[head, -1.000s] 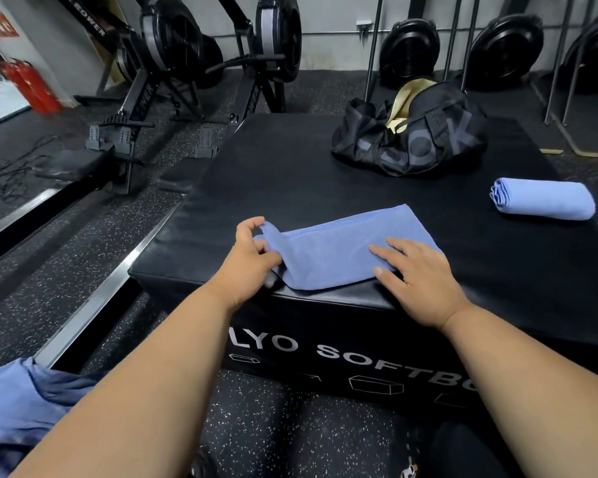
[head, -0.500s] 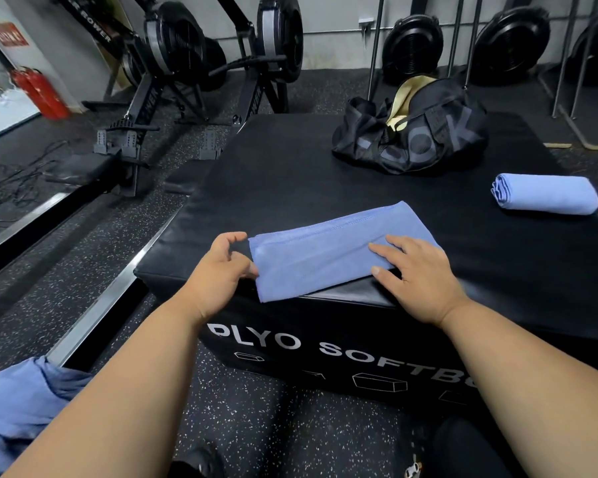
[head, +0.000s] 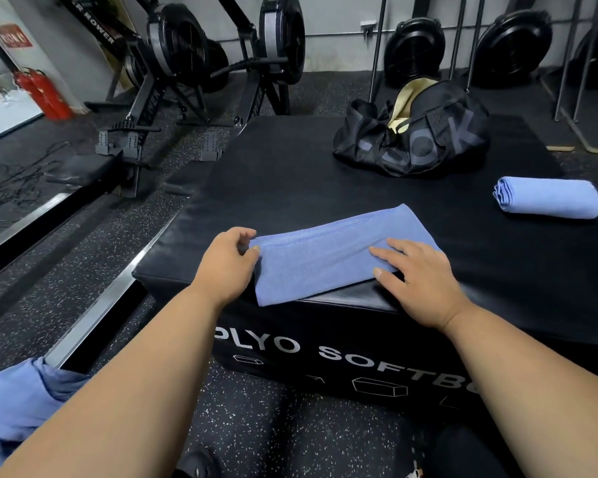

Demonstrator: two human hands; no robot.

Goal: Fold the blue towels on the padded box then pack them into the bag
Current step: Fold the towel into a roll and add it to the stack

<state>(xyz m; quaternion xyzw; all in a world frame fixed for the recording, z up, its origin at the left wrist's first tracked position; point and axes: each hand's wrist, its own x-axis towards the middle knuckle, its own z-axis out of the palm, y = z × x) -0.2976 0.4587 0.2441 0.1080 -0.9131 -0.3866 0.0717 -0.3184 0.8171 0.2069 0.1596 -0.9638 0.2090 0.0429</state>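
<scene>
A blue towel [head: 325, 257], folded into a long strip, lies along the near edge of the black padded box [head: 290, 174]. My left hand [head: 227, 262] pinches the strip's left end between thumb and fingers. My right hand [head: 416, 270] rests flat on its right part, fingers straight. A second blue towel [head: 549, 200], folded into a thick roll, lies at the box's right side. The black duffel bag [head: 415, 136] sits open at the back of the box, showing a pale yellow lining.
More blue cloth [head: 18, 408] lies heaped on the speckled floor at lower left. Rowing machines [head: 173, 81] stand to the left and behind the box. A red fire extinguisher [head: 44, 94] stands by the left wall. Metal rack posts [head: 377, 46] rise behind the bag.
My left hand has pulled the towel's left end outward to the left, flattening the raised corner into a straight strip. My right hand has stayed pressed on the right part.
</scene>
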